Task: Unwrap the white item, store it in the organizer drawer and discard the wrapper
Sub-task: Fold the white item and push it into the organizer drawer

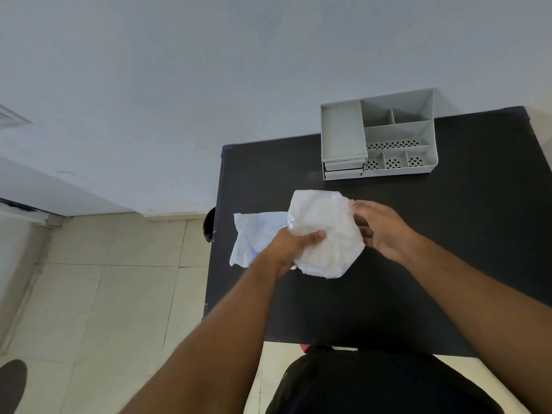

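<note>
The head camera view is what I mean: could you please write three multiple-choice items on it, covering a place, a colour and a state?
1. Where does the grey organizer stand?
A. At the far edge of the table, by the wall
B. On the floor
C. At the table's near edge

2. What colour is the table top?
A. White
B. Black
C. Beige

3. How is the white item held?
A. Lying untouched
B. Inside a drawer
C. Gripped by the left hand, right hand at its side

Key: 1 A, it sits against the wall; 2 B, the surface is black; 3 C, the left thumb presses on it, and the wrapper lies behind.
</note>
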